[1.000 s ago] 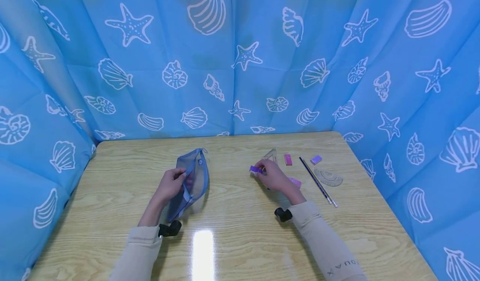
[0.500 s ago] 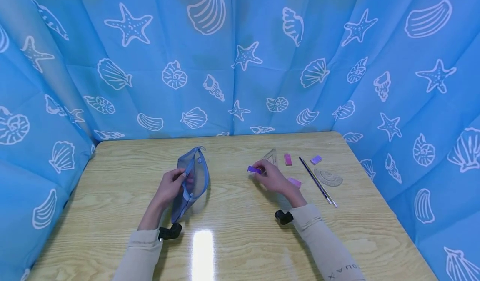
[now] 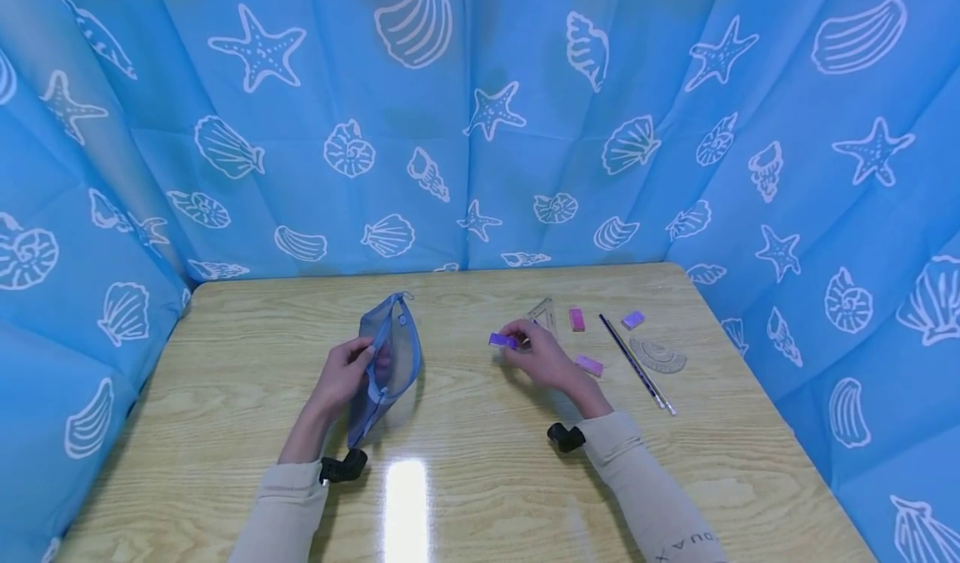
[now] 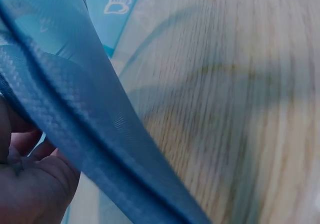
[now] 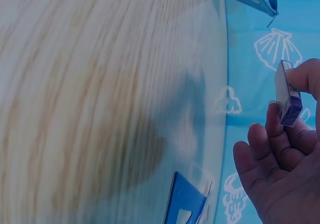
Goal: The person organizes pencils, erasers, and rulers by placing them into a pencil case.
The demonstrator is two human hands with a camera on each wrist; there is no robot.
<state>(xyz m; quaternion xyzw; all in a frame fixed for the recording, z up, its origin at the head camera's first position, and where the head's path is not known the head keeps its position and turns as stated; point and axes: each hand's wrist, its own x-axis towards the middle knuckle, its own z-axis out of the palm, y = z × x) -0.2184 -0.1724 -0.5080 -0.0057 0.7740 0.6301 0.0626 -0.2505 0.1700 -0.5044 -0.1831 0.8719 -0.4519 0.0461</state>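
My left hand [image 3: 347, 373] grips one side of a blue mesh zip pouch [image 3: 403, 350], whose mouth gapes toward the right. In the left wrist view the pouch's zip edge [image 4: 85, 119] crosses in front of the curled fingers. Thumb and fingertips of my right hand [image 3: 542, 354] pinch a small purple-and-white eraser [image 3: 502, 341], held over the table between the pouch and the other stationery. The right wrist view shows this eraser [image 5: 289, 97] between thumb and fingers, the other fingers loosely bent. Partly behind that hand lies a clear set square [image 3: 545, 311].
Right of the right hand lie a pink eraser [image 3: 577, 319], a pink-purple eraser [image 3: 589, 366] and a lilac eraser [image 3: 633, 319]. Pencils [image 3: 636, 363] lie side by side near a clear protractor [image 3: 658, 357]. A blue shell-print curtain [image 3: 465, 129] surrounds the wooden table [image 3: 480, 480].
My right hand has moved slightly left with the purple eraser, uncovering more of the pink-purple one. The left hand and pouch have shifted slightly right, the pouch's mouth somewhat wider.
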